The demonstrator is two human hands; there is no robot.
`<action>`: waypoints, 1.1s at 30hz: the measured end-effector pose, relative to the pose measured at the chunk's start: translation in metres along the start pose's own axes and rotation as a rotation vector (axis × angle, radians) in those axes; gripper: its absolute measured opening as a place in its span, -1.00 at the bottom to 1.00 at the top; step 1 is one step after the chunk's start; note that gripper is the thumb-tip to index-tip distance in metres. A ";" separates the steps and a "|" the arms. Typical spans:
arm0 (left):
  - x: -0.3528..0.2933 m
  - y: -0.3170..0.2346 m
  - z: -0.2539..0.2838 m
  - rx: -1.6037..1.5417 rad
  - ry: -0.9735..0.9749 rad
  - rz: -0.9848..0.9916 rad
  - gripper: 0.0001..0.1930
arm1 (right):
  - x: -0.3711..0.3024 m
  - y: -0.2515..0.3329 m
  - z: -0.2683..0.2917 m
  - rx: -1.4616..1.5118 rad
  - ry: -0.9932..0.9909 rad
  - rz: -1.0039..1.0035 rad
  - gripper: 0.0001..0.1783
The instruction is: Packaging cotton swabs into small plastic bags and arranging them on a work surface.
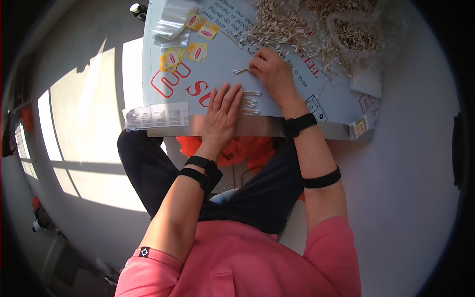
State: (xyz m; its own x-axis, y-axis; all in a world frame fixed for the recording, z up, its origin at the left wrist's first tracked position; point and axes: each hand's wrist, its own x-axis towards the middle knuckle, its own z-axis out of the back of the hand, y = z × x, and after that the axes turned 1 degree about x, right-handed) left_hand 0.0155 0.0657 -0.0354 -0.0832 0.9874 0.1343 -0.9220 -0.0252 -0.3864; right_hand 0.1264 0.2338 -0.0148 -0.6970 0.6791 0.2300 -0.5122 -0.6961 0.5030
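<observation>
My left hand (223, 115) lies flat near the table's front edge, its fingers stretched out over several cotton swabs (251, 104). White tips of those swabs stick out on its right side; their other ends are hidden under the palm and fingers. Farther back and to the right, my right hand (273, 76) is closed in a pinch. Cotton swabs (240, 71) point left out of its fingertips; how many is hard to make out. Behind it spreads a big loose pile of cotton swabs (279, 24), many with pale wooden sticks.
At the back right sits a clear plastic bag (332, 22) of swabs. Clear plastic sleeves (173, 17) and yellow labels (197, 51) lie at the back left. A printed strip (163, 116) overhangs the front left edge, and a small yellow-and-white packet (359, 127) is at the front right corner.
</observation>
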 end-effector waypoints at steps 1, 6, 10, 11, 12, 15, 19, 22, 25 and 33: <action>0.002 -0.001 0.000 -0.003 -0.006 0.000 -0.43 | -0.008 0.000 0.000 -0.029 0.012 0.011 -0.74; -0.001 0.000 0.002 -0.013 -0.009 0.001 -0.43 | -0.040 0.020 0.000 0.107 -0.154 -0.202 -0.79; 0.000 0.000 0.001 -0.019 0.014 0.004 -0.47 | -0.044 0.017 0.010 0.125 -0.240 -0.248 -0.79; 0.000 0.001 0.000 -0.012 0.014 0.006 -0.47 | -0.043 0.015 0.009 0.124 -0.240 -0.248 -0.79; -0.001 0.002 -0.001 -0.005 0.015 0.007 -0.47 | -0.040 0.012 0.008 0.076 -0.169 -0.158 -0.80; -0.002 0.004 -0.004 0.022 -0.004 -0.010 -0.47 | -0.035 0.010 0.009 0.000 -0.101 -0.051 -0.82; -0.002 0.001 -0.001 0.004 0.010 -0.004 -0.47 | -0.027 0.014 0.016 0.027 -0.080 -0.101 -0.85; -0.001 0.001 -0.001 0.006 0.014 0.008 -0.47 | -0.019 0.013 0.010 0.033 -0.098 -0.083 -0.87; -0.002 0.002 -0.003 0.010 -0.002 -0.002 -0.46 | -0.020 0.011 0.011 -0.036 -0.065 0.025 -0.91; -0.002 0.000 -0.001 0.006 -0.020 0.003 -0.38 | -0.034 0.017 0.001 -0.085 -0.094 0.051 -0.94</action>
State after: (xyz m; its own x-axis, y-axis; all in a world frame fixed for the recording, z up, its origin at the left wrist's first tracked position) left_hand 0.0159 0.0639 -0.0366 -0.0936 0.9841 0.1512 -0.9240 -0.0293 -0.3812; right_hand 0.1424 0.1992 -0.0133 -0.6753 0.6583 0.3325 -0.5206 -0.7449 0.4173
